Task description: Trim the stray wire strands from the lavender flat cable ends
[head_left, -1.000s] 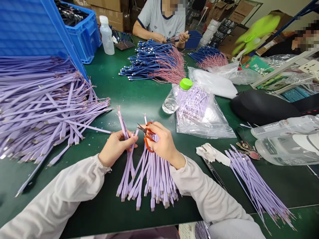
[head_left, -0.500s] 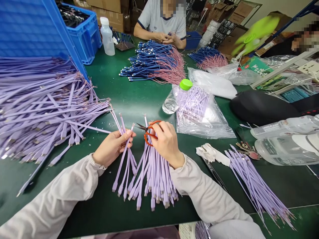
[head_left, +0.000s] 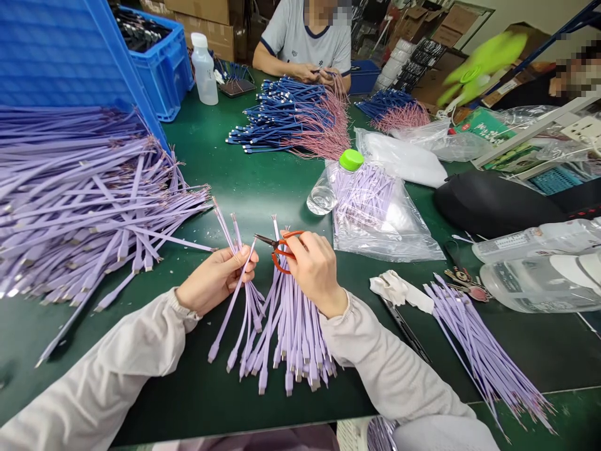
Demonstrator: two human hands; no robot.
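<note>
1. Left hand: clenched, pinching a few lilac flat cables between thumb and fingers, near centre, their thin wire ends pointing far.
2. Right hand: grasping small orange-handled scissors, fingers through the loops, the dark blades pointing left towards the wire ends and not visibly touching them.
3. Lilac cable bunch: lying fanned on the green tabletop below the hands, connector ends near, wire ends rising towards the scissors.
4. Lilac cable heap: large, loose, at left, against a blue plastic crate.
5. Lilac cable bundle: smaller, at right, beside a white cloth.
6. Clear plastic bag: right of centre, holding more lilac cables, beside a green-capped bottle.
7. Blue cables with pink wires: heaped at far centre, near a co-worker's hands.
8. Progress, as judged from the layout: 1 small bunch is in hand, and far more cable lies in the heap, bundle and bag. Which lots are finished cannot be told.
</note>
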